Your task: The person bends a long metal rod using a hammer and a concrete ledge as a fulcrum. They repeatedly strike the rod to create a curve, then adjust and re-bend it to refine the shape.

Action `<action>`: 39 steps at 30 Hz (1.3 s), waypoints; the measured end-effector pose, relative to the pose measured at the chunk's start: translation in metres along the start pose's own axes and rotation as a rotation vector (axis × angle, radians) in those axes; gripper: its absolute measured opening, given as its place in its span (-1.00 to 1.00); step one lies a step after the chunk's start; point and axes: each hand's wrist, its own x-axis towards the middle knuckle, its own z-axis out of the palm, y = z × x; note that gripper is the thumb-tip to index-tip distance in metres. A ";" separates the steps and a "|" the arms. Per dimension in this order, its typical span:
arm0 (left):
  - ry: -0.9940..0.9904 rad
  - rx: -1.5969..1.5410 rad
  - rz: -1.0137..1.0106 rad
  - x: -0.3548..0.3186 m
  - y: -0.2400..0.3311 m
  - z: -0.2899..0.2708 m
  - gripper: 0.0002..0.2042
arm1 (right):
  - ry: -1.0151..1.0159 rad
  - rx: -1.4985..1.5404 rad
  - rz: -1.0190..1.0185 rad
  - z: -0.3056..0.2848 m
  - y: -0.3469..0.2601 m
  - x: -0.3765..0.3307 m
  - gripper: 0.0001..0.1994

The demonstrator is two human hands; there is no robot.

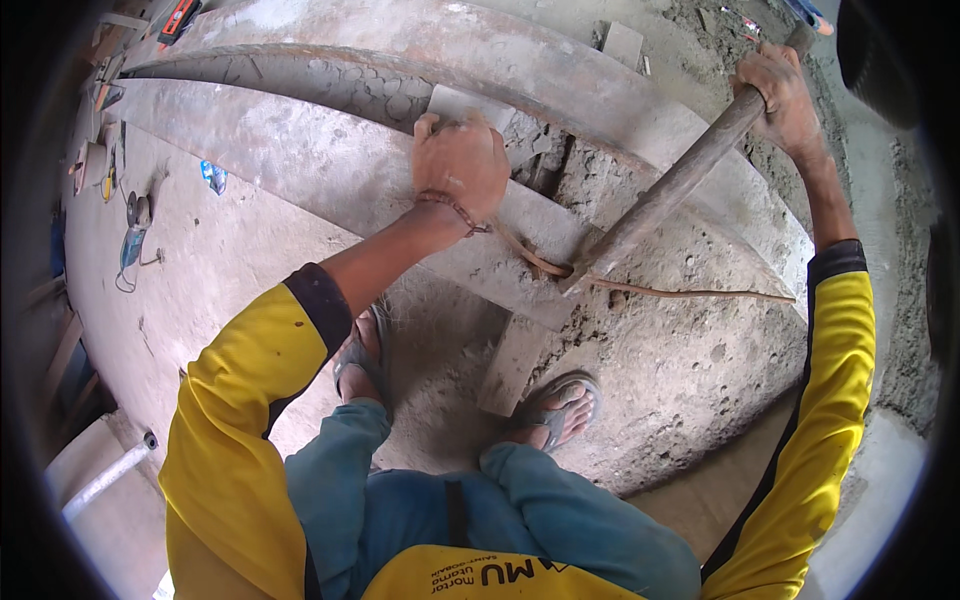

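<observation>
My left hand (460,165) is closed in a fist above the nearer of two long, flat grey beams (270,135). A thin brown rod or cord (690,293) runs up beneath that wrist and seems to be in the fist; the grip itself is hidden. My right hand (778,95) is wrapped round the upper part of a thick wooden pole (680,180), which slants down to the left. Its lower end meets the brown rod or cord at the beam's near end; I cannot tell how they join. The farther beam (560,65) curves behind.
My sandalled feet (565,410) stand on dusty, rough ground beside a short plank (512,365) under the beam. At left are a blue angle grinder (132,240), a blue packet (213,177) and a metal pipe (108,480). A red level (178,20) lies far left.
</observation>
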 end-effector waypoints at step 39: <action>0.008 -0.164 0.058 0.007 -0.013 0.008 -0.67 | -0.095 -0.039 0.514 0.020 -0.048 -0.139 -0.80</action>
